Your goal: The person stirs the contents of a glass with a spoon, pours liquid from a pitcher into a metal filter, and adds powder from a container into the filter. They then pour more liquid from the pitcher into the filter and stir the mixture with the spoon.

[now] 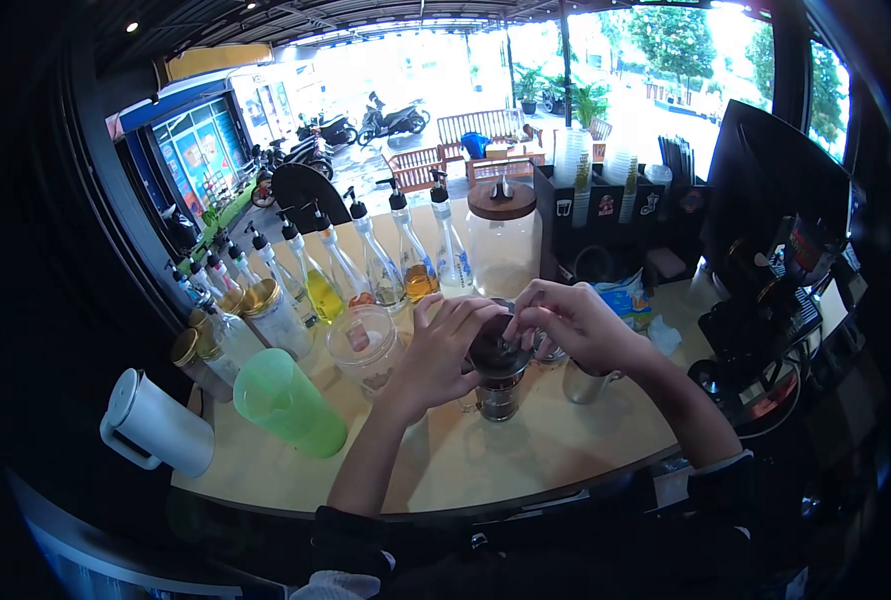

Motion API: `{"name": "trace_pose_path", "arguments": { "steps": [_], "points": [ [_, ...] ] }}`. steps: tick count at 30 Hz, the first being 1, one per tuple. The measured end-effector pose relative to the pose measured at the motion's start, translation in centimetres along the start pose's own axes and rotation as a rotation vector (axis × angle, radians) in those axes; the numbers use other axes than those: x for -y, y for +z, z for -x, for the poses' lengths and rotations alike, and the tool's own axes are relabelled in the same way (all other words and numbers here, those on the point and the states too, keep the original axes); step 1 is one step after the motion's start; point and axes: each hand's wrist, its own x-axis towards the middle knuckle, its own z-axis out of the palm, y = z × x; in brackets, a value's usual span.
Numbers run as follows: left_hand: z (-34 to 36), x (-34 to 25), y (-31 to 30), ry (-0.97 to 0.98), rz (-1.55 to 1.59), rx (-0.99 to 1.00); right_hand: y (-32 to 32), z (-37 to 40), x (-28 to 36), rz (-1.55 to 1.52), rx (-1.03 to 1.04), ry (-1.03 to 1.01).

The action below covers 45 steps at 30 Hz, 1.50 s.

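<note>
Left grip (pixel 435 350) is wrapped on the side of a dark, glossy, round-mouthed vessel (pixel 495 352) above a clear glass (pixel 499 402) on the bench (pixel 525 470); over its mouth, right grip (pixel 580 325) is narrowed, contents indiscernible.

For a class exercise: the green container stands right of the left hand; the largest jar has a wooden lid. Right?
No: the head view shows the green container left of the left hand; the largest jar does have a wooden lid.

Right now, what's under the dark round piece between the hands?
A glass vessel; the dark round piece hides its mouth, and its contents can't be made out.
</note>
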Motion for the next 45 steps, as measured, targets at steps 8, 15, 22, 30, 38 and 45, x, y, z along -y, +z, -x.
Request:
{"name": "trace_pose_path", "arguments": {
  "steps": [8, 15, 22, 30, 38, 45],
  "points": [
    [-0.2, 0.0, 0.0, 0.023, -0.12, 0.006, 0.0, -1.7, 1.1, 0.074, 0.146, 0.018],
    [0.2, -0.2, -0.1, 0.007, -0.09, -0.027, 0.1, -2.2, 1.2, 0.24, 0.172, -0.08],
    [0.8, 0.1, 0.0, -0.035, -0.02, -0.139, 0.9, -0.6, 1.3, -0.052, -0.036, -0.021],
    [0.9, -0.1, 0.2, -0.072, 0.045, -0.168, 0.3, -0.2, 0.9, -0.103, -0.079, -0.008],
    [1.2, -0.3, 1.0, -0.115, 0.154, -0.269, 2.7, 0.1, -1.1, -0.147, -0.284, -0.115],
    [1.4, -0.3, 1.7, -0.144, 0.319, -0.356, 3.4, 0.4, -0.4, -0.198, -0.326, -0.188]
  ]
}}
